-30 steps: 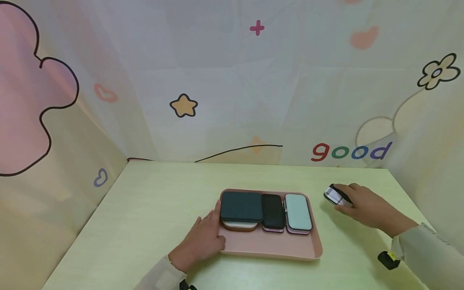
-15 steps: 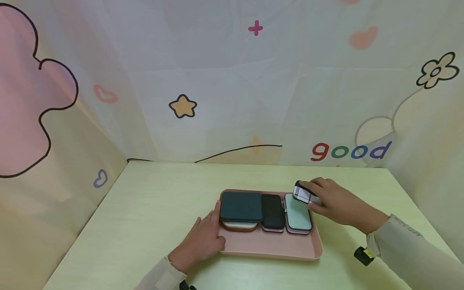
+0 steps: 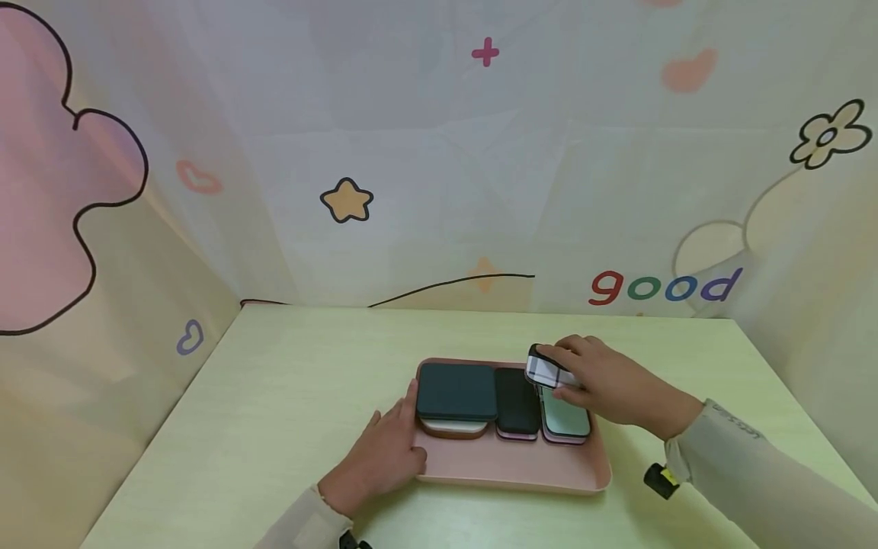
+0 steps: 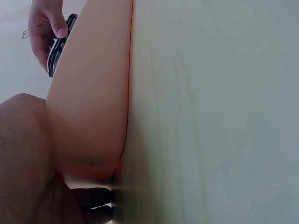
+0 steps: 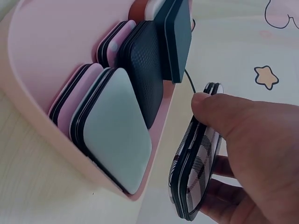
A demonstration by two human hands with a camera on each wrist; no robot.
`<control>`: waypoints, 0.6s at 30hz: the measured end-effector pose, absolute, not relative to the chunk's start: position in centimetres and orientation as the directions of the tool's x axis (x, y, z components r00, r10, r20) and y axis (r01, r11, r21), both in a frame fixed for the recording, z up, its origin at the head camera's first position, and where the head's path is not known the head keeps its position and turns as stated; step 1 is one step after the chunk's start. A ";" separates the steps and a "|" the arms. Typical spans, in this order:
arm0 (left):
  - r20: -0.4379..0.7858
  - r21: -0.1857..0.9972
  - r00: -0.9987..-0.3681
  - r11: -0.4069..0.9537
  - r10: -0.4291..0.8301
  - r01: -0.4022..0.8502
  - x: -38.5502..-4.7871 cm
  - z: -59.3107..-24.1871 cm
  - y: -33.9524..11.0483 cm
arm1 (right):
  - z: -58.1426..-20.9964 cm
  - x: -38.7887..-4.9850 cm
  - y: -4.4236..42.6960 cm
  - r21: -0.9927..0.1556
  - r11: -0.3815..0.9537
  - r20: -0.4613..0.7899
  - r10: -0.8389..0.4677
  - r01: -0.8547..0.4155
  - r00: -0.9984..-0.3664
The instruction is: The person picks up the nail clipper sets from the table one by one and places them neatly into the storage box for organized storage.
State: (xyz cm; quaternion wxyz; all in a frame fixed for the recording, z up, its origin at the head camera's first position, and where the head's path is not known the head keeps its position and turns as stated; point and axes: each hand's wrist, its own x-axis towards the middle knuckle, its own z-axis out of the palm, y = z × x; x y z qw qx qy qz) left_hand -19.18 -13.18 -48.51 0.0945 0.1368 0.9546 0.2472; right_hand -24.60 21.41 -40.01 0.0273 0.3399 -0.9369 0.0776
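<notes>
My right hand (image 3: 607,381) pinches a folded plaid compact mirror (image 3: 545,371) by its edges, thumb on one side and fingers on the other. In the right wrist view the plaid compact mirror (image 5: 196,158) shows black rims and a small clasp. It hangs over the back right of a pink tray (image 3: 507,469), above a mint-topped stack (image 3: 568,415) and a black-topped stack (image 3: 516,400). My left hand (image 3: 380,454) rests against the tray's left side, fingers stretched along the wall and thumb at the near corner.
A dark teal flat case (image 3: 456,390) lies in the tray's left part, over a white and brown rounded piece (image 3: 454,428). The tray stands on a pale wooden table (image 3: 295,381), with a printed cloth backdrop (image 3: 425,152) behind it.
My right hand has carried the plaid compact mirror leftward from the table's right side to above the tray's back edge. My left hand and the tray have stayed in place.
</notes>
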 end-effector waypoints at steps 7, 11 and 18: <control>-0.113 0.503 -0.943 0.836 0.314 0.219 -19.1 -48.3 -13.2 | -40.1 -24.6 20.6 -0.109 0.743 0.075 -0.657 -0.661 -0.751; -0.112 0.510 -0.942 0.832 0.316 0.218 -19.1 -48.3 -13.2 | -40.2 -24.4 20.1 -0.115 0.727 0.065 -0.675 -0.677 -0.735; -0.109 0.505 -0.946 0.837 0.304 0.211 -19.2 -48.4 -13.2 | -40.4 -24.3 19.3 -0.156 0.709 0.037 -0.692 -0.688 -0.721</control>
